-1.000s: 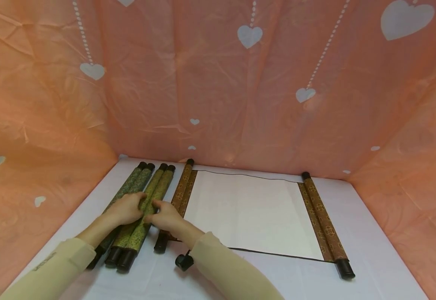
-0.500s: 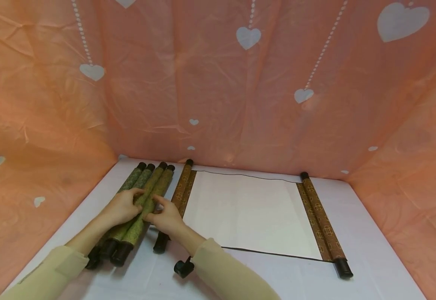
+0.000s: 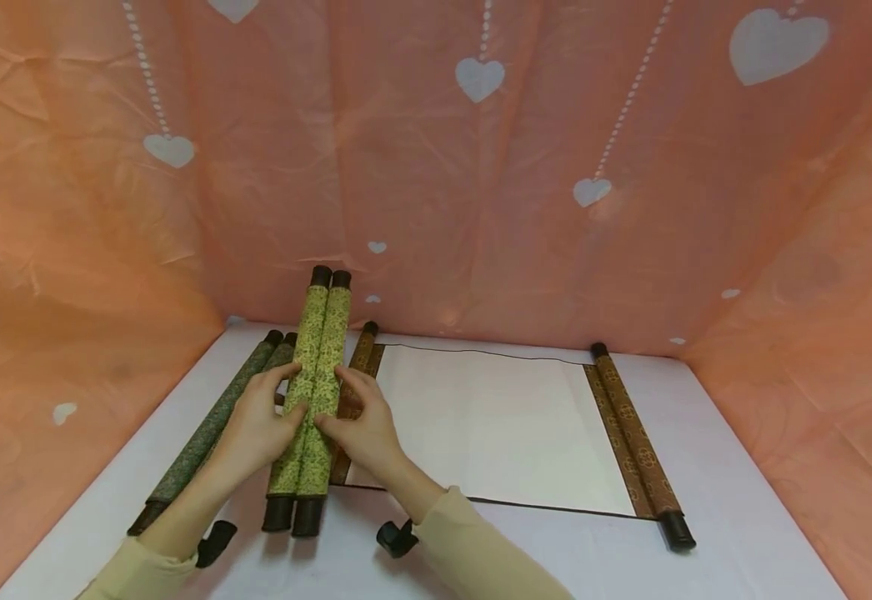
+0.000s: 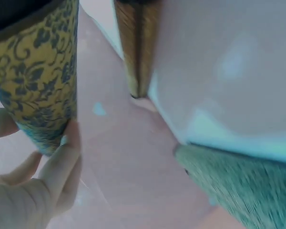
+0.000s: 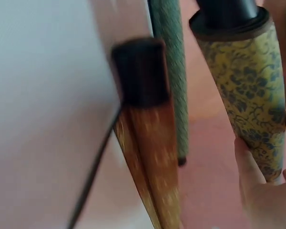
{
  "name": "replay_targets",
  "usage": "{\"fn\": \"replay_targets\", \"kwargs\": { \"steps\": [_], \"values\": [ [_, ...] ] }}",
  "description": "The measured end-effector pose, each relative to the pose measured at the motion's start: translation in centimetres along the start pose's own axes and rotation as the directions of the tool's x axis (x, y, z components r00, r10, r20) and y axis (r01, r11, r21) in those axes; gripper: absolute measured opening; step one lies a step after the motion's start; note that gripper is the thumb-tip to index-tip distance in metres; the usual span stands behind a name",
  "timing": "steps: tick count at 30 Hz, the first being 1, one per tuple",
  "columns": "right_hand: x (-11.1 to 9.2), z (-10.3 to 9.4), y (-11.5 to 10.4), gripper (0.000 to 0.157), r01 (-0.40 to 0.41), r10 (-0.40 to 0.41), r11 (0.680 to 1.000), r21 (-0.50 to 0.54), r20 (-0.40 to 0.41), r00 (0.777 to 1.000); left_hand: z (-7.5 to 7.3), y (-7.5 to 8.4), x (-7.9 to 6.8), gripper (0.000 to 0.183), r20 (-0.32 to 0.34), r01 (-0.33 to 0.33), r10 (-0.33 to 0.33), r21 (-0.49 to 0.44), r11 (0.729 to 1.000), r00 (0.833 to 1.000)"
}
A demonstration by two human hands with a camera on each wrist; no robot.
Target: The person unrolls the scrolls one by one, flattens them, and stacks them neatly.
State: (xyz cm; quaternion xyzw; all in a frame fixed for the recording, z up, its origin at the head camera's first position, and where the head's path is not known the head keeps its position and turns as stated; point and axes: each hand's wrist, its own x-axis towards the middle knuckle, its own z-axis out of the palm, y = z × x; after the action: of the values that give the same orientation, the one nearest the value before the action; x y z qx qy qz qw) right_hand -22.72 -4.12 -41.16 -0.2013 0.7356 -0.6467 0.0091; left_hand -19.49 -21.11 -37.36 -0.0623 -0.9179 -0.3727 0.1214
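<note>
A yellow-green patterned scroll (image 3: pixel 318 333), rolled in from both ends into two side-by-side rolls with black end caps, is raised off the table with its far end tilted up. My left hand (image 3: pixel 259 421) pinches the left roll between thumb and fingers. On the other side my right hand (image 3: pixel 368 425) grips the right roll the same way. Close up, both wrist views show a dark floral pattern on the yellow scroll (image 4: pixel 38 71). Left of my hands lies a dark green scroll (image 3: pixel 211 425), also rolled, partly hidden behind my left forearm.
A brown-bordered scroll lies unrolled on the white table (image 3: pixel 721 467), its blank white sheet (image 3: pixel 496 425) between a right roller (image 3: pixel 634 425) and a left roller partly hidden by my right hand. Orange curtains (image 3: pixel 436 167) with white hearts enclose the table at the back and sides.
Both hands have lifted the yellow-green scroll off the table beside the green one. It has moved up and slightly right, turned straighter, and its far end has risen.
</note>
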Motion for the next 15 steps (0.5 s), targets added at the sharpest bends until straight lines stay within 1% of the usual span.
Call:
{"fn": "replay_targets", "kwargs": {
  "steps": [5,8,11,15],
  "values": [
    [-0.9,-3.4,0.1,0.074,0.097,-0.099,0.994,0.055,0.028,0.995,2.2,2.3,-0.2,0.061,-0.093,-0.053,0.042,-0.116,0.992,0.995],
    [-1.8,-5.9,0.1,0.078,0.147,-0.148,0.988,0.041,0.037,0.988,4.0,3.8,0.0,0.058,-0.128,-0.096,0.074,-0.174,0.98,0.989],
    [-3.0,-8.4,0.2,0.079,0.175,-0.175,0.985,0.012,0.025,0.984,6.0,5.1,0.4,0.058,-0.141,-0.138,0.109,-0.214,0.967,0.984],
    [-4.7,-11.6,0.4,0.078,0.177,-0.179,0.983,-0.051,-0.029,0.983,8.7,6.6,0.8,0.06,-0.13,-0.189,0.159,-0.267,0.945,0.979]
  ]
}}
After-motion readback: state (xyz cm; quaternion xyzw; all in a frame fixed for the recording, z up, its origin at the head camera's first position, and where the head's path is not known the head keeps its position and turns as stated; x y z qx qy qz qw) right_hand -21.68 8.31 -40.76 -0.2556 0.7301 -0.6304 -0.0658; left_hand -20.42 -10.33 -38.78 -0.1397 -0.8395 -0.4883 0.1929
